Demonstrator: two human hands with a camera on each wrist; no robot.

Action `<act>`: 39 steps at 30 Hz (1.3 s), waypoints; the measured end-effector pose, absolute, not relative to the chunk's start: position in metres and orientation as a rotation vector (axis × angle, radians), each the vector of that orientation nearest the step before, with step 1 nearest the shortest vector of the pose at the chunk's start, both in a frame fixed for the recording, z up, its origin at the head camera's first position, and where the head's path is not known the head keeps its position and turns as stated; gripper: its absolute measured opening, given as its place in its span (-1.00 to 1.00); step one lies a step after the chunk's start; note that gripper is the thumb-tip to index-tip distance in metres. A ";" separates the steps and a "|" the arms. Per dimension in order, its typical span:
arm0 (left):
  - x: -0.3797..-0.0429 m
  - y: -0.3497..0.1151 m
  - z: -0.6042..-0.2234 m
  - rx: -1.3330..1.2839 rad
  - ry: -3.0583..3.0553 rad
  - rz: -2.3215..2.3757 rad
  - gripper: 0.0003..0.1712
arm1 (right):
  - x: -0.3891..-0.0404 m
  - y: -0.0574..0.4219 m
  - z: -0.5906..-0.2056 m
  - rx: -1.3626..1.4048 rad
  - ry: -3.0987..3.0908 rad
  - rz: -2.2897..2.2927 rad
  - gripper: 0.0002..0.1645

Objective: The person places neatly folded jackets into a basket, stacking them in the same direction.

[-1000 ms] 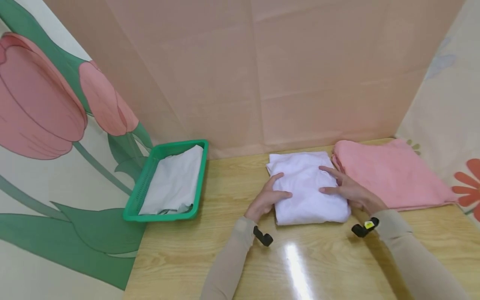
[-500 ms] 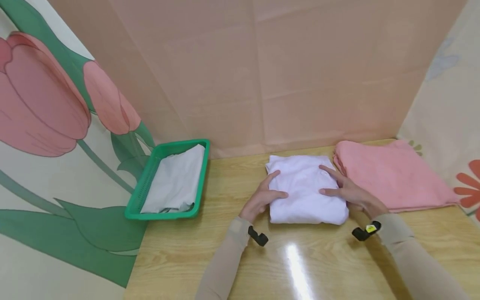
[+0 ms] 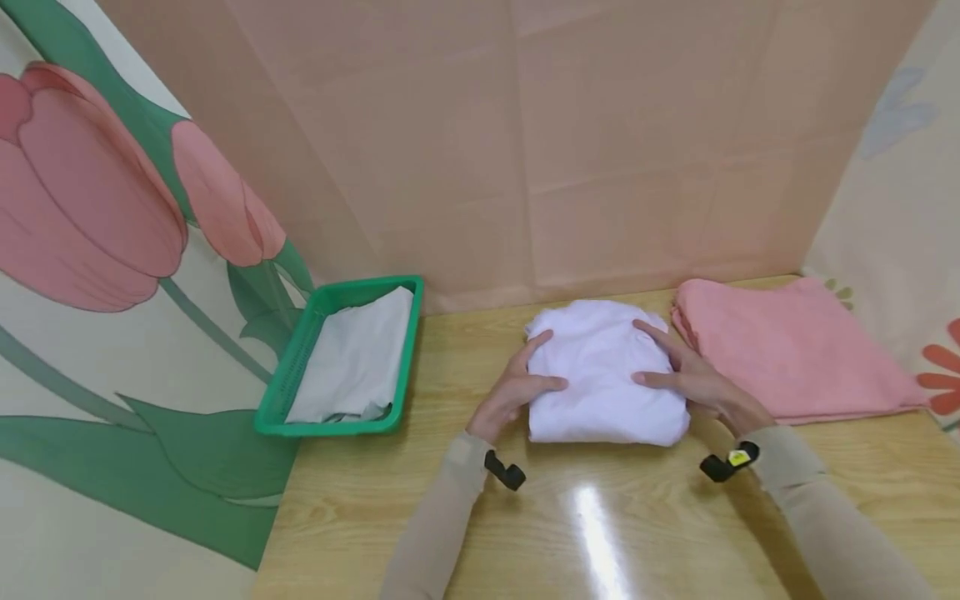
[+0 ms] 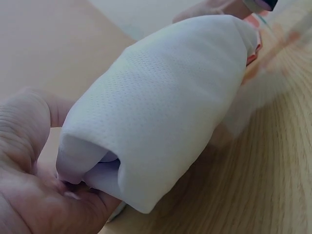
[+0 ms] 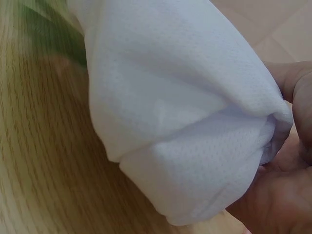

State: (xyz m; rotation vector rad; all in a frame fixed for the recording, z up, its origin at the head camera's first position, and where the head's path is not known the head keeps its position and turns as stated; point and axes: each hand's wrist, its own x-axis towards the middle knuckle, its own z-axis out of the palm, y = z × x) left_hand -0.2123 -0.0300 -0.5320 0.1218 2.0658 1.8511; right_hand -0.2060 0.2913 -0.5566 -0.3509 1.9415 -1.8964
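Observation:
A folded white cloth (image 3: 600, 408) with a fine mesh texture is held between both hands over the wooden table. My left hand (image 3: 513, 392) grips its left side, thumb on top and other fingers mostly hidden beneath. On the opposite side my right hand (image 3: 697, 383) grips it the same way, thumb and one finger showing on top. In the left wrist view, the bundle (image 4: 165, 102) looks thick and rounded, its folded layers gaping at the near end. The right wrist view has the cloth (image 5: 180, 122) tilted above the wood grain, its lower folds sagging.
A green plastic basket (image 3: 415, 333) with a folded grey-white cloth (image 3: 352, 358) in it stands at the left. Folded pink cloth (image 3: 795, 350) lies at the right, close to my right hand. A beige curtain-like sheet (image 3: 562, 150) hangs along the table's back edge.
The white cloth has shifted slightly left, with its top bulging up and its far corners drawn in. My left hand has moved left with it; the right hand has shifted only a little.

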 end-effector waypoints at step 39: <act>-0.194 -0.109 -0.465 0.137 2.276 1.951 -0.16 | -0.211 0.197 -0.489 -0.601 1.892 -2.047 -0.07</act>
